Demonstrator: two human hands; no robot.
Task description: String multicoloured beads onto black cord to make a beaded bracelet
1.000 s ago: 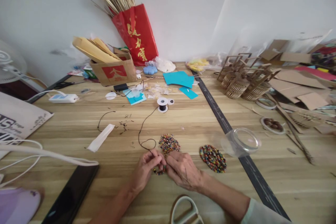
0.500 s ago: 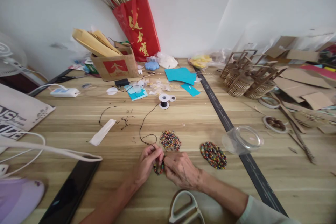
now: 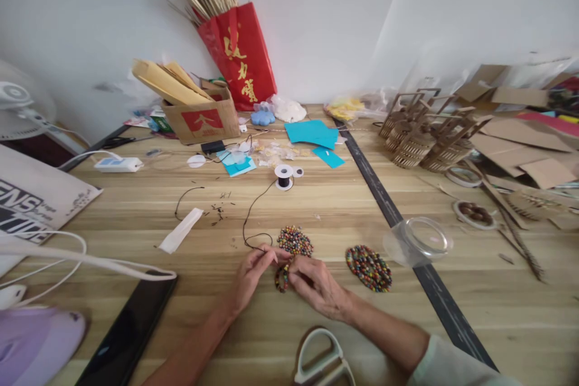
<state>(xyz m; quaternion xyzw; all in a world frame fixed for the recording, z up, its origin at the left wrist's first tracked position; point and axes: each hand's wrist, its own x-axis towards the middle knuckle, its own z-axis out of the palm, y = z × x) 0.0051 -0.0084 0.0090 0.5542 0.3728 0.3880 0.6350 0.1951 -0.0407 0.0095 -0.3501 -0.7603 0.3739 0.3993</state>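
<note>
Pinching a short strand of strung beads [image 3: 281,277] between them, the left hand [image 3: 251,274] and right hand [image 3: 316,286] meet fingertip to fingertip — keeping the black cord [image 3: 250,217] taut — just before the loose bead pile [image 3: 294,240].
</note>
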